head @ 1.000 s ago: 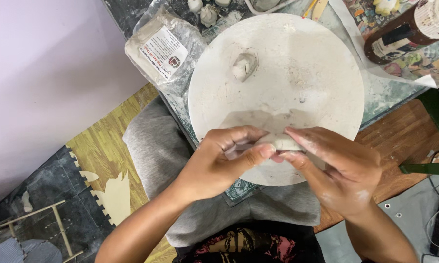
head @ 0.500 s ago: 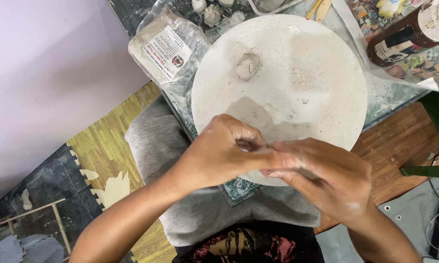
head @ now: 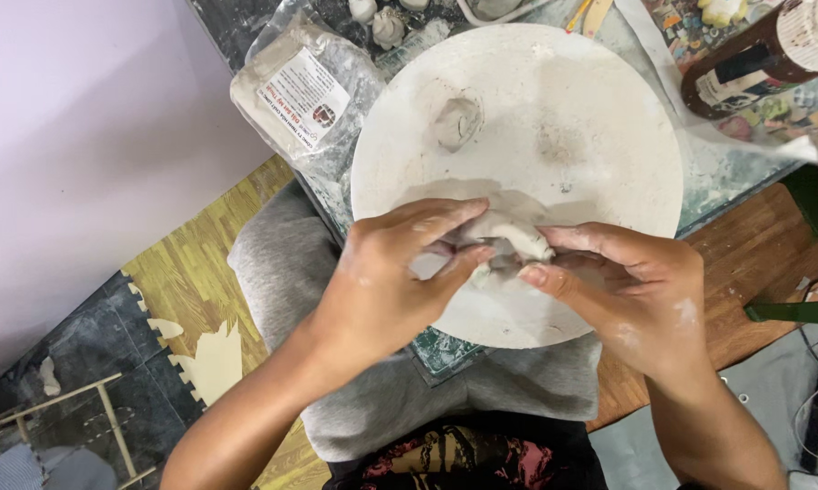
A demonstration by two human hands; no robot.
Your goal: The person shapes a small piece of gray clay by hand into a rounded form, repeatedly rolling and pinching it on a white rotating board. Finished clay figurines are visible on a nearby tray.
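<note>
Over the round white board, your left hand and right hand pinched shut on a pale grey clay lump, now more exposed than before.

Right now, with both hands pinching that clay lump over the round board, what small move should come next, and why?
Probably keep it low and turn the clay lump slightly between the fingertips. The left hand and right hand both pinch it just above the round white board, and its surface looks uneven and creased. A small turn would likely bring an unworked side to the thumbs.
</note>
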